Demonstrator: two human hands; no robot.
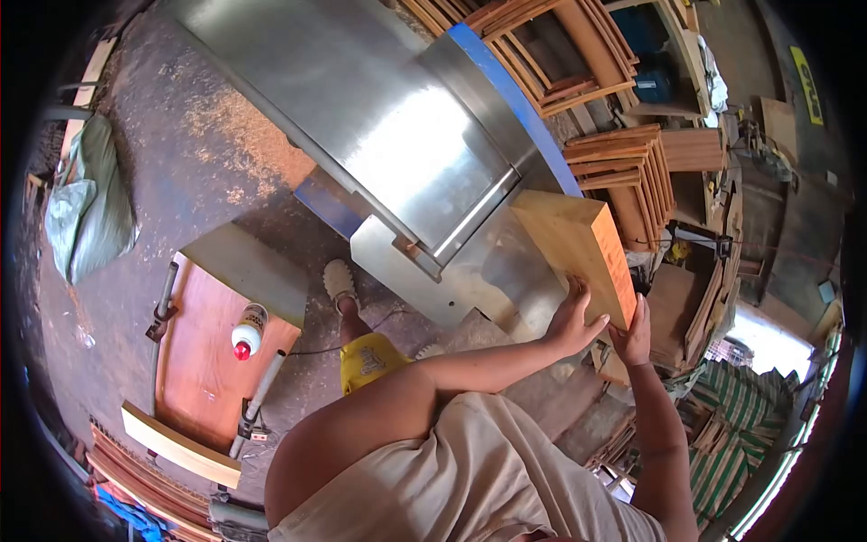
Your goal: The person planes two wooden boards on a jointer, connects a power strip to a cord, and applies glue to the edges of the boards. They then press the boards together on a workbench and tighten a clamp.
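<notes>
Amber rectangular wooden block (582,253), held over the silver metal machine bed (483,257).
Left hand (576,323) and right hand (634,336) grasp its near end; seemingly lining up, next needing level, even pressure.

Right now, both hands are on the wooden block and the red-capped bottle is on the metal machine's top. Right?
No, the bottle's place is wrong: the head view shows the red-capped bottle on the reddish wooden board. The left hand and right hand are both on the wooden block, as you say.
</notes>
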